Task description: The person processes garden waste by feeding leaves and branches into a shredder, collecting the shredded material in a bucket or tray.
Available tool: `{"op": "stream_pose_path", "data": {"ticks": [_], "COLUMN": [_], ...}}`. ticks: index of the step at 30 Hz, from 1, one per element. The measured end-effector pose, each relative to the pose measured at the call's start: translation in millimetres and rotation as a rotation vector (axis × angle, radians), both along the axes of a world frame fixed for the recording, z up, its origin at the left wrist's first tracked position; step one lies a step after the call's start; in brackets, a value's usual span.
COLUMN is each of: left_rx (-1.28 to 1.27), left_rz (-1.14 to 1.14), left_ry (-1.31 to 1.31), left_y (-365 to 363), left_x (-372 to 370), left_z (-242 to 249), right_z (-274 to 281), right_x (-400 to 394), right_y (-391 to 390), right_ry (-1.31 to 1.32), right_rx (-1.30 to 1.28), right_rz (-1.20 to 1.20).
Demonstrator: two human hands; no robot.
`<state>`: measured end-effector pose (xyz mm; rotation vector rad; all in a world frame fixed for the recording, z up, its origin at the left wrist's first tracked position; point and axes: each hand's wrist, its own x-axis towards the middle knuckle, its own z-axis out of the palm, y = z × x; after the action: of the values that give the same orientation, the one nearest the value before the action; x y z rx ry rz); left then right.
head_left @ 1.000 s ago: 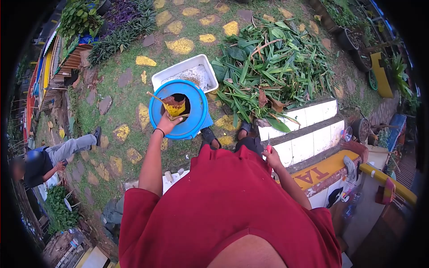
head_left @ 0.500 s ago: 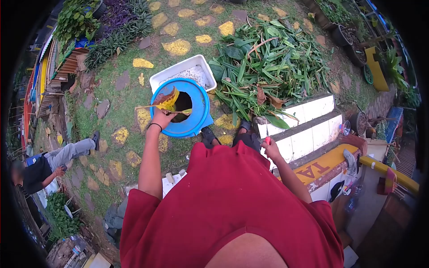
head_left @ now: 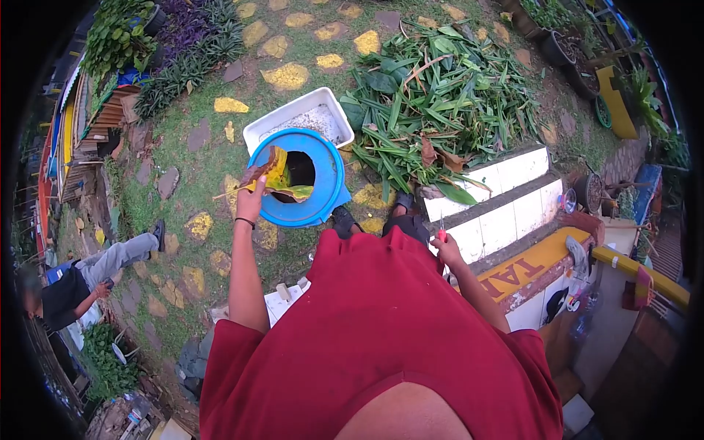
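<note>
blue bin [head_left: 312, 209], yellow-brown leaf [head_left: 275, 174], white tub [head_left: 293, 117], green cuttings [head_left: 447, 95], red shirt [head_left: 381, 337]

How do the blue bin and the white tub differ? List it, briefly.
The blue bin is round; the white tub is rectangular. The blue bin has a top with a dark hole in its middle; the white tub is fully open, showing pale grainy contents. The left hand holds yellow-brown leaves over the blue bin; nothing is held over the white tub. Both stand on the grass, side by side, near the heap of cut green leaves.

One head-worn camera looks steeply down over the wearer's chest at the garden ground.
</note>
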<state>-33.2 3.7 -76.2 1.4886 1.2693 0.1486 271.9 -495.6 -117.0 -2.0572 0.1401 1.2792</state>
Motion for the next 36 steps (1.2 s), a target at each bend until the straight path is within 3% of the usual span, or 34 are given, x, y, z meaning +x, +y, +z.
{"op": "stream_pose_path", "data": {"ticks": [4, 6, 10, 11, 12, 14, 19, 21, 26, 28, 36], "left_rx": [0.089, 0.541, 0.438, -0.136, -0.054, -0.009, 0.102, 0.111, 0.107, 0.111, 0.13], "left_rz": [0.072, -0.424, -0.421, -0.136, -0.207, -0.307, -0.245, -0.222, -0.044, -0.039, 0.005], "left_ry": [-0.132, 0.202, 0.235, 0.021, -0.135, -0.102, -0.093, -0.127, -0.096, -0.161, -0.208], "left_y": [3.0, 17.7, 29.1, 21.2, 15.5, 17.1, 9.9, 9.1, 2.6, 8.3, -17.9], "left_x": [4.2, 2.9, 17.4, 42.2, 45.6, 54.1, 49.9, 42.7, 18.2, 4.1, 28.4], "left_z": [-17.9, -22.5, -45.7, -29.5, -35.8, -52.9, -49.3, -47.1, -21.5, -44.3, -0.8], "right_z": [-9.9, -21.6, -7.1, 5.4, 7.9, 10.7, -0.1, -22.8, -42.2, -46.7, -28.7], "right_x": [6.0, 9.3, 14.7, 11.6, 10.3, 7.7, 3.6, 3.3, -3.5, -4.1, 3.4], "right_y": [-2.1, -1.7, 15.0, 26.7, 29.4, 34.1, 26.8, 13.4, 0.8, 0.8, 33.4], "right_ry": [-0.049, -0.072, -0.018, -0.045, -0.05, -0.022, -0.021, -0.172, -0.194, -0.215, -0.182], "right_rx": [-0.012, 0.006, 0.008, 0.046, 0.041, 0.076, 0.053, -0.035, 0.004, -0.03, -0.06], "right_rz": [0.05, 0.072, 0.062, 0.027, 0.031, 0.026, 0.085, 0.26, 0.304, 0.343, 0.472]}}
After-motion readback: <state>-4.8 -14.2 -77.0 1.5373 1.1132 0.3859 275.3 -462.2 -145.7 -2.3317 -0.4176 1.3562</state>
